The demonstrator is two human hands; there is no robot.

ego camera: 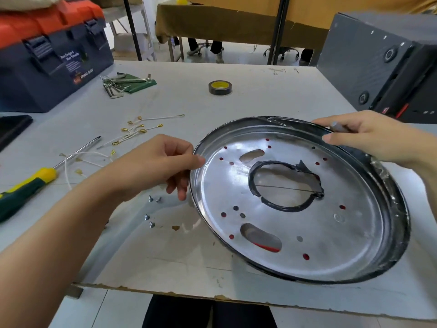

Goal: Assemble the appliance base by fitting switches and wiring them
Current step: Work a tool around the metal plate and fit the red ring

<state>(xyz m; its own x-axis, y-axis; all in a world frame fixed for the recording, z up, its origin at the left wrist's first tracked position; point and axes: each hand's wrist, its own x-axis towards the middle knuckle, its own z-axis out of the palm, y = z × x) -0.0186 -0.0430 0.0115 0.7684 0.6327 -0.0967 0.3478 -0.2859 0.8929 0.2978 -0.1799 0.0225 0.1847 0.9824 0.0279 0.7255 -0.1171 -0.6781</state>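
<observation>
Both hands' grips pinch the base plate [354, 233] rim (toolbox [47, 67] print blurred): left hand [163, 164], right hand [364, 136].

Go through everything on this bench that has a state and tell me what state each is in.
Metal base plate: tilted, held at its rim by both hands, no switches fitted.
Left hand: grips the left rim.
Right hand: grips the far rim.
Toolbox: closed, latched.
Tape roll: lying flat.
Screwdriver: lying unused.
Wires: loose, unconnected.
Screws: loose on the table.
</observation>
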